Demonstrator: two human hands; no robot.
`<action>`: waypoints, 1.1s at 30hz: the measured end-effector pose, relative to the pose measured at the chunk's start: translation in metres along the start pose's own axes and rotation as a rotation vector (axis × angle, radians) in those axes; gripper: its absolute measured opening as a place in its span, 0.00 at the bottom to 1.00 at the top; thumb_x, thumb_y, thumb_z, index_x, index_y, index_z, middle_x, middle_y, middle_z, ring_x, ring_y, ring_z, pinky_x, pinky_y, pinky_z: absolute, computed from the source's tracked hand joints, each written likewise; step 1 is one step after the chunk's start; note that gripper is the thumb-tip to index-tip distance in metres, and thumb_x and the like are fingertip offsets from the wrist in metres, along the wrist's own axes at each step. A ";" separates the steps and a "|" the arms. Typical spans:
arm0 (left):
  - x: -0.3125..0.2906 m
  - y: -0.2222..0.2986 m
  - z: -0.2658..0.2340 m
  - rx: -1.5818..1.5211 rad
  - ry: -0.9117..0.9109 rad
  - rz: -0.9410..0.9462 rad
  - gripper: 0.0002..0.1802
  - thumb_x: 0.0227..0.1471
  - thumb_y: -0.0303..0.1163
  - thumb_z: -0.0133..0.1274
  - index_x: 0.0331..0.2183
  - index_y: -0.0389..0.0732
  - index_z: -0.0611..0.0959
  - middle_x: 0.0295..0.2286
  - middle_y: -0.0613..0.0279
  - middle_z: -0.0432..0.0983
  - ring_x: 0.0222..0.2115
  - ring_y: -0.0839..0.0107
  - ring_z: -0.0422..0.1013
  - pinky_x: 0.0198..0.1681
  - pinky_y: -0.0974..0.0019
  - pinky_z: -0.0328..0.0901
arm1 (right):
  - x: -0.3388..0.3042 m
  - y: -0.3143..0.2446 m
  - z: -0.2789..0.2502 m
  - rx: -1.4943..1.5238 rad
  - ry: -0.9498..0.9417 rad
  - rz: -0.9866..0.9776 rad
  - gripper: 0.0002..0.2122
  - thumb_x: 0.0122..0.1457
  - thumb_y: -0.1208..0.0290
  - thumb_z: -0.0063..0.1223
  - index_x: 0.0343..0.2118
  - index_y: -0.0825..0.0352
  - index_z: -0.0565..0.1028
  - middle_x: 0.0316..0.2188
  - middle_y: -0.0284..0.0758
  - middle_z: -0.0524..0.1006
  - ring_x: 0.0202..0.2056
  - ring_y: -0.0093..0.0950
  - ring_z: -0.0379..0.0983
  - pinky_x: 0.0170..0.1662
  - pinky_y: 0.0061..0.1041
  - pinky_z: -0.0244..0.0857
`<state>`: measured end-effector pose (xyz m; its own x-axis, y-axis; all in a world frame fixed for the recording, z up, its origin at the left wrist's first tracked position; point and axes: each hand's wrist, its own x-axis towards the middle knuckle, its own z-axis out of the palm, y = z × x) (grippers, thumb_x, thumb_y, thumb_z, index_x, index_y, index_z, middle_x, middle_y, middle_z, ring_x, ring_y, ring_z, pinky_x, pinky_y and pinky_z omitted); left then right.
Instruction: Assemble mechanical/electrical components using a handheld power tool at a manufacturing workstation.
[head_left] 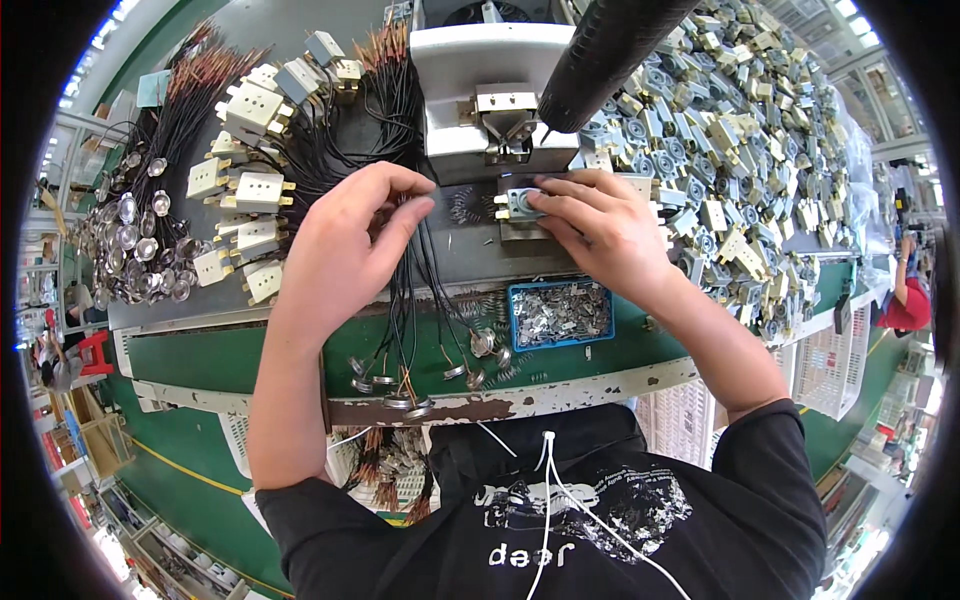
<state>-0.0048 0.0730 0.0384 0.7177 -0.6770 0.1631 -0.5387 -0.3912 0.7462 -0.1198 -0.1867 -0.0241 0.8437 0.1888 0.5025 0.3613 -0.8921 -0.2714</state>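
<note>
My right hand presses its fingers on a small grey-and-white block with brass prongs, which rests on a metal fixture below the press. Its thumb is against the block's near side. My left hand hovers to the left, fingers curled, with a gap between thumb and index finger and nothing visible between them. Black wires run beneath and beside it, ending in round metal caps near the table's front edge. Small coil springs lie between the hands. A blue tray holds many small metal pieces.
A metal press stands ahead, with a thick black tube slanting over it. Grey-and-white blocks are heaped at right. White blocks with wires and bundled wires with round metal caps lie at left.
</note>
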 end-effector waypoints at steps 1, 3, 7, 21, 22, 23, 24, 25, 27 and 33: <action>-0.001 -0.001 0.000 0.002 0.002 0.002 0.07 0.58 0.26 0.59 0.39 0.35 0.82 0.32 0.58 0.79 0.30 0.69 0.76 0.33 0.68 0.69 | -0.001 0.000 -0.001 -0.001 0.003 -0.002 0.13 0.53 0.75 0.66 0.43 0.60 0.83 0.43 0.31 0.82 0.44 0.34 0.77 0.48 0.33 0.73; -0.001 -0.001 0.000 0.020 -0.006 0.010 0.08 0.58 0.27 0.59 0.39 0.36 0.82 0.32 0.58 0.79 0.30 0.69 0.76 0.33 0.67 0.70 | -0.003 -0.001 -0.003 0.013 -0.036 0.069 0.13 0.53 0.75 0.66 0.43 0.61 0.83 0.43 0.31 0.82 0.45 0.34 0.77 0.48 0.33 0.73; -0.002 -0.002 0.001 0.011 -0.028 -0.003 0.08 0.58 0.27 0.60 0.40 0.36 0.82 0.33 0.57 0.79 0.30 0.68 0.76 0.33 0.67 0.70 | -0.003 0.002 -0.008 0.015 -0.065 0.077 0.15 0.52 0.76 0.66 0.44 0.60 0.82 0.43 0.31 0.81 0.44 0.34 0.76 0.48 0.33 0.72; -0.004 0.006 -0.015 0.068 -0.171 -0.031 0.08 0.56 0.27 0.61 0.37 0.36 0.81 0.28 0.57 0.78 0.27 0.66 0.75 0.31 0.65 0.70 | 0.020 -0.074 0.030 0.396 -0.651 0.235 0.15 0.61 0.58 0.61 0.34 0.68 0.78 0.27 0.44 0.81 0.32 0.46 0.80 0.37 0.44 0.73; -0.006 0.008 -0.020 0.075 -0.255 -0.091 0.07 0.55 0.27 0.61 0.35 0.36 0.81 0.26 0.56 0.76 0.26 0.64 0.75 0.30 0.63 0.69 | 0.023 -0.075 0.031 0.437 -0.673 0.250 0.16 0.61 0.57 0.59 0.33 0.69 0.77 0.27 0.47 0.81 0.33 0.48 0.79 0.38 0.45 0.73; -0.010 0.003 -0.023 0.124 -0.314 -0.072 0.07 0.53 0.24 0.62 0.36 0.36 0.82 0.27 0.61 0.78 0.24 0.73 0.72 0.28 0.69 0.66 | 0.026 -0.076 0.030 0.477 -0.694 0.266 0.18 0.62 0.56 0.57 0.32 0.71 0.76 0.28 0.50 0.80 0.34 0.50 0.79 0.40 0.45 0.74; -0.014 0.002 -0.025 0.132 -0.339 -0.055 0.07 0.53 0.25 0.62 0.35 0.36 0.82 0.27 0.60 0.78 0.24 0.70 0.73 0.28 0.67 0.66 | 0.029 -0.076 0.024 0.478 -0.692 0.261 0.18 0.62 0.56 0.57 0.32 0.71 0.76 0.28 0.50 0.80 0.34 0.50 0.79 0.40 0.45 0.74; -0.018 0.001 -0.027 0.141 -0.361 -0.042 0.07 0.53 0.26 0.62 0.35 0.36 0.82 0.27 0.59 0.78 0.24 0.67 0.73 0.28 0.65 0.67 | 0.030 -0.076 0.015 0.627 -0.637 0.314 0.17 0.63 0.59 0.57 0.33 0.72 0.75 0.27 0.48 0.80 0.33 0.46 0.80 0.39 0.42 0.74; -0.024 -0.004 -0.025 0.130 -0.382 -0.014 0.07 0.53 0.27 0.62 0.34 0.37 0.83 0.27 0.58 0.78 0.25 0.64 0.74 0.30 0.63 0.67 | 0.031 -0.078 0.005 0.774 -0.582 0.361 0.15 0.64 0.61 0.57 0.33 0.73 0.74 0.27 0.47 0.81 0.32 0.41 0.81 0.39 0.39 0.74; -0.016 -0.003 -0.012 0.260 -0.334 0.050 0.08 0.53 0.32 0.61 0.35 0.39 0.84 0.28 0.56 0.78 0.31 0.57 0.76 0.36 0.58 0.70 | 0.033 -0.060 -0.010 1.007 -0.734 0.688 0.10 0.72 0.69 0.48 0.42 0.73 0.73 0.33 0.35 0.83 0.34 0.19 0.78 0.37 0.21 0.73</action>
<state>-0.0092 0.0924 0.0419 0.5289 -0.8469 -0.0548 -0.6929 -0.4682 0.5483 -0.1178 -0.1310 0.0169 0.8627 0.2888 -0.4152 -0.3374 -0.2829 -0.8979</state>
